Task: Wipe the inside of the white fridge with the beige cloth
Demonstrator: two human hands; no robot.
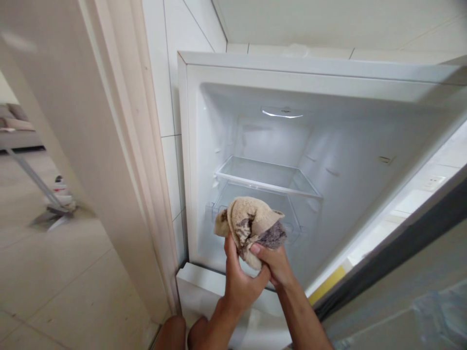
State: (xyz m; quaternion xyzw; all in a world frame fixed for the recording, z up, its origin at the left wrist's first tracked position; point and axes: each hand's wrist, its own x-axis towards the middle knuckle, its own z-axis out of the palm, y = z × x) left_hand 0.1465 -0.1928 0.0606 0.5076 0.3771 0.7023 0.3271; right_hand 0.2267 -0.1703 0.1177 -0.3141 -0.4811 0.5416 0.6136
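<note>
A bunched beige cloth (251,214) with dark stains and a grey-brown patch is held up in front of the open refrigerator (350,126). My left hand (239,284) grips it from below on the left, thumb upright against the fabric. On the right, my right hand (279,265) is closed on the lower edge, its thumb pressed over a pale fold. Both hands meet beneath the cloth, where some fingers are hidden. Behind it, inside the refrigerator, sits a glass shelf (262,175), with a clear bin partly covered by the cloth.
A door frame (146,146) stands close on the left, the refrigerator door (401,253) on the right. Below is a white lower front (204,291), near the person's knees (175,330). Through the doorway, a dustpan (51,216) rests on the tiled floor (83,282).
</note>
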